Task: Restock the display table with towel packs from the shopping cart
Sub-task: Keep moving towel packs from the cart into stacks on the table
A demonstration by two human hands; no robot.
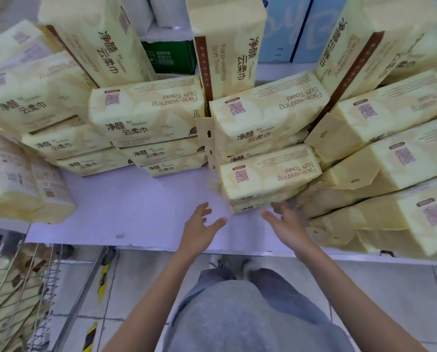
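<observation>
A grey top (237, 321) fills the bottom of the view, with both bare forearms reaching forward from it over the edge of the display table (136, 207). The left hand (199, 224) hovers above the bare pale tabletop, fingers spread and relaxed, holding nothing. The right hand (286, 222) is likewise spread and empty, its fingertips just at the front of a short stack of towel packs (270, 174) (motion blur hides whether they actually touch it).

Behind that short stack a taller pile (265, 110) lies flat, and to its left stands another pile of flat packs (146, 113). More packs are heaped along the right side (395, 158) and the left side (32, 97). At the back, packs stand upright (227, 47), with a green box (169, 57) between two of them.

At lower left, the wire shopping cart (52, 288) holds further packs (6, 301) lying tilted inside it.
</observation>
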